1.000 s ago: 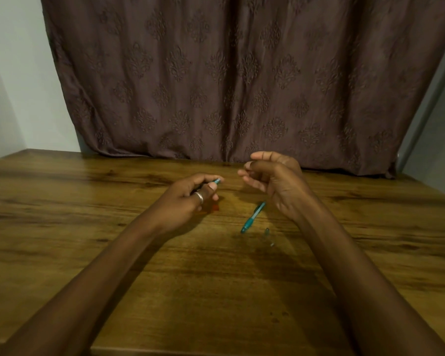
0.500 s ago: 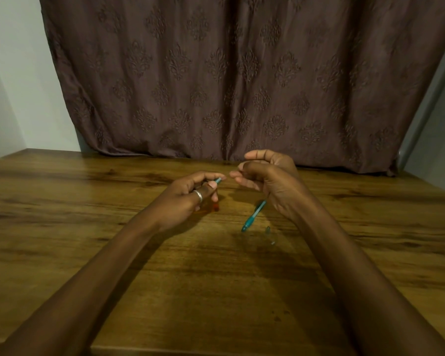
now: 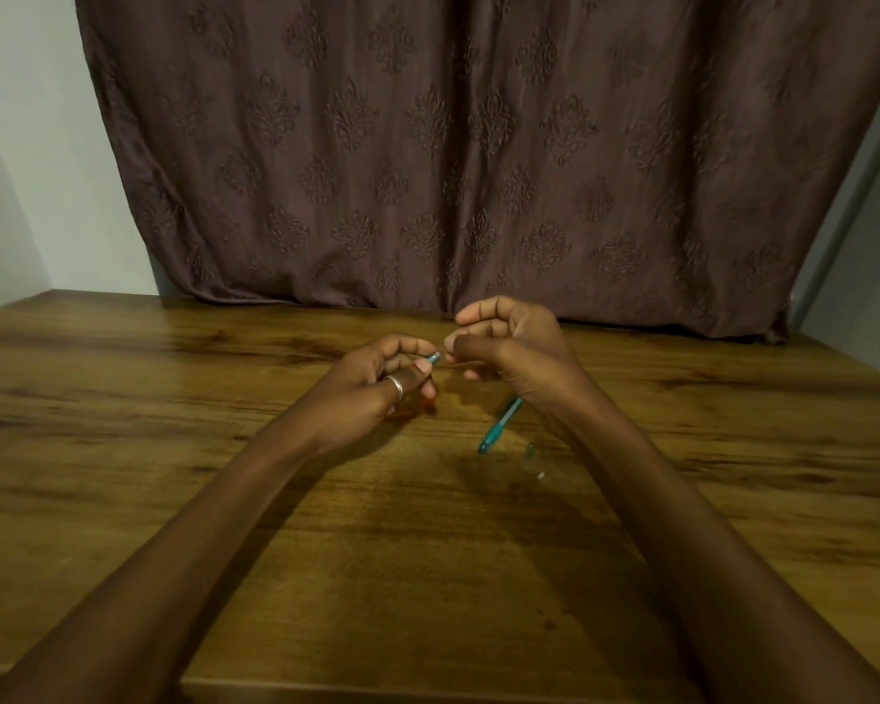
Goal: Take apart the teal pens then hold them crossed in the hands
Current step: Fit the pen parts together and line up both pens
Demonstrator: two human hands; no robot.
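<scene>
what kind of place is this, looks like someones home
Probably a room in a home, not a workshop: a wooden table pushed against plain pale walls, with a patterned brown curtain hanging behind it. A teal pen lies on the table.

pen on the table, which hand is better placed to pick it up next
Probably the right hand. It is raised just beyond the teal pen lying on the table, whose far end runs under that wrist. The left hand is closed on another teal pen tip, farther away.
</scene>
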